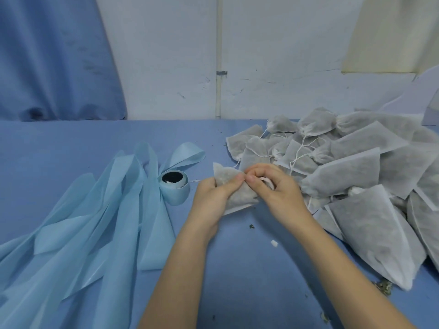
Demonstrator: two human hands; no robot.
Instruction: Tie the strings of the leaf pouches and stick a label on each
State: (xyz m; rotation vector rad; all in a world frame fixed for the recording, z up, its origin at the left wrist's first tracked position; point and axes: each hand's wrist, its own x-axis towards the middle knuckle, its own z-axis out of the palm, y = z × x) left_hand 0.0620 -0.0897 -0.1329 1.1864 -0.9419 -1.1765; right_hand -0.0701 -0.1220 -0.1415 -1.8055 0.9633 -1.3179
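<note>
Pouch [237, 195] mid-frame, just above tabletop [249, 269], gripped by left hand [211, 195]; right hand [273, 188] pinching its string. Best to pull snug, knot tight at the neck, no tearing the fabric.

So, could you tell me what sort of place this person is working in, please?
Probably a small hand-packing workbench, not a kitchen: a heap of filled leaf pouches, a roll of blue label tape with spent backing strips, and a blue cloth-covered table against a scuffed wall.
</note>
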